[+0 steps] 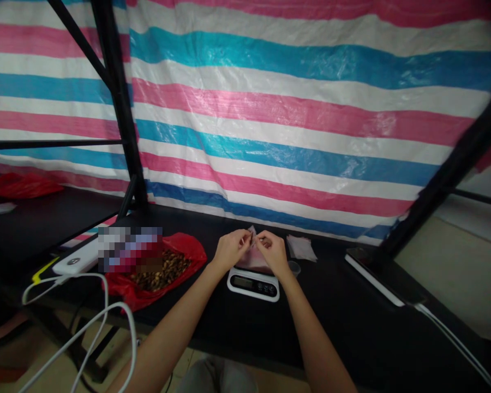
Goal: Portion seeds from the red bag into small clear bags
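Both hands meet above a white digital scale (253,293), pinching a small thin whitish bag (252,232) at its top edge. My left hand (231,249) grips one side of the bag with closed fingers. On the opposite side, my right hand (273,250) has its fingertips closed on the bag too. The lower part of the bag and the scale's platform are partly hidden by the hands, so I cannot tell whether they touch. A small clear cup (294,268) stands beside my right wrist. Behind it lies a pile of similar flat whitish bags (302,248).
Left of the scale, an open red plastic bag (196,252) holds brown dried pieces (163,273). A white device (76,262) with looping white cables (106,311) lies further left. At right is a dark-topped white device (376,281) with a cable. Black posts (123,114) frame the striped sheet.
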Demonstrator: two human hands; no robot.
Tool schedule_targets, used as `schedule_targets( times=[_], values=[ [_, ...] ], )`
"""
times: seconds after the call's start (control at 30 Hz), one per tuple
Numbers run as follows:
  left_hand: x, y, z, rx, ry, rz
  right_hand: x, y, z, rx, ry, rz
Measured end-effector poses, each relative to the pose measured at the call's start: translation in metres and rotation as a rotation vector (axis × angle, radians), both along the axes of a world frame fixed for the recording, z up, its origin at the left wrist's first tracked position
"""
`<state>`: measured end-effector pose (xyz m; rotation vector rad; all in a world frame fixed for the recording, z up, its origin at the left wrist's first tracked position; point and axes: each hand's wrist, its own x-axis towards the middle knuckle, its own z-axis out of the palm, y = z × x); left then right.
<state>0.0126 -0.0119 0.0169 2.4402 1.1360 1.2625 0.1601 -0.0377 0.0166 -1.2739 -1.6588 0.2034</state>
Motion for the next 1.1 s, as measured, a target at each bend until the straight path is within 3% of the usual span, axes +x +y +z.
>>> schedule_targets(
  times=[0.1, 0.27, 0.5, 0.57, 0.73, 0.93, 1.1],
  values=[
    [-0.002, -0.001, 0.0, -0.039, -0.11, -0.033, -0.005, -0.004, 0.004, 0.025, 0.008, 0.014],
    [-0.023, -0.007, -0.002, -0.219, -0.482, -0.039, -0.009, -0.001, 0.0, 0.135, 0.183, -0.027],
    [-0.087, -0.027, 0.004, -0.401, -0.669, -0.04, -0.064, -0.006, -0.01, -0.454, 0.447, 0.581],
    [-0.107, -0.033, 0.008, -0.397, -0.675, -0.014, -0.089, -0.008, -0.006, -0.503, 0.514, 0.629],
    [-0.164, -0.042, 0.011, -0.426, -0.669, 0.01, -0.136, 0.008, 0.005, -0.46, 0.621, 0.626],
    [-0.231, -0.049, 0.015, -0.334, -0.626, 0.166, -0.164, 0.029, 0.019, -0.353, 0.279, 0.661],
    [-0.243, -0.049, 0.012, -0.242, -0.404, 0.169, -0.18, 0.031, 0.042, -0.239, -0.06, 0.684]
  ],
)
